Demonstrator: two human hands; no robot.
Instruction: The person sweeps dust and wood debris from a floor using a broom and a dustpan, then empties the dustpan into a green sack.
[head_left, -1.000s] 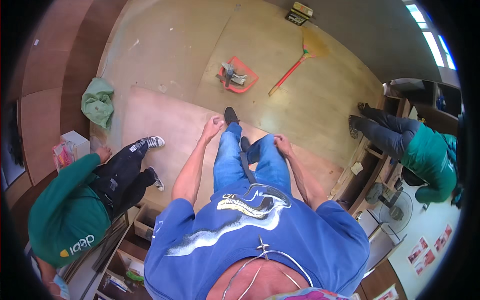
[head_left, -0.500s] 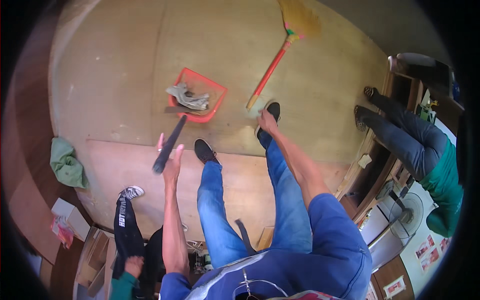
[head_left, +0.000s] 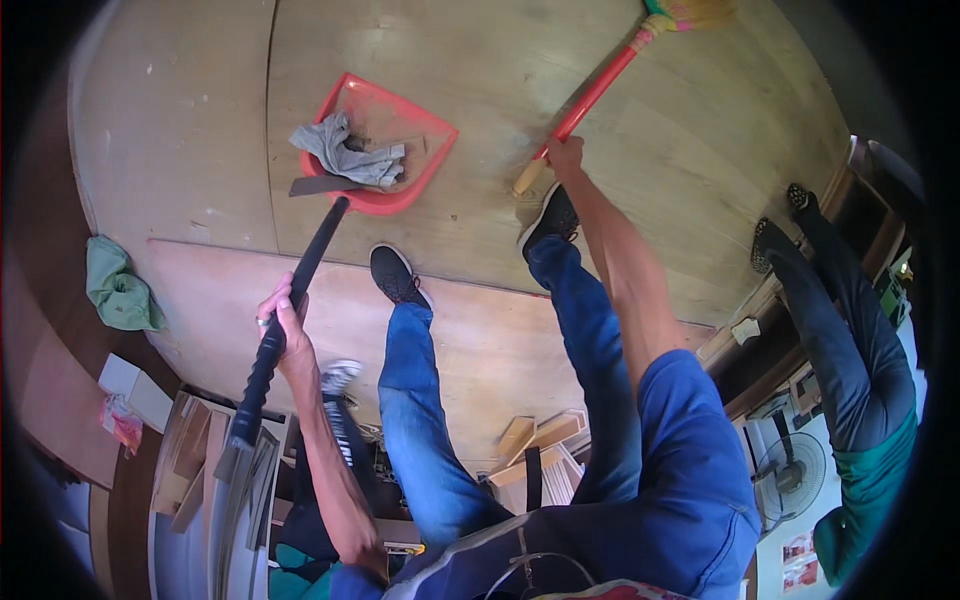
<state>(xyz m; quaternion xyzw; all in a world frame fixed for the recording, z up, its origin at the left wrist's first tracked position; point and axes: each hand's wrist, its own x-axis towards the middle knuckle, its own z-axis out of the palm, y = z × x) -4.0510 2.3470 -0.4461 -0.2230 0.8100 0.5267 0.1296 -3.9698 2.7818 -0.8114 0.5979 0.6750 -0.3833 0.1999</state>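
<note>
My left hand [head_left: 280,320] grips the black handle [head_left: 290,300] of the red dustpan [head_left: 385,140]; my right hand [head_left: 566,157] clasps the red broom handle [head_left: 590,95] farther right

A white rectangular box [head_left: 135,390] sits at the floor's lower-left edge, a pink-and-yellow printed packet [head_left: 120,422] just beside it. Small red-and-white printed sheets [head_left: 798,548] lie on the white floor at lower right.
</note>
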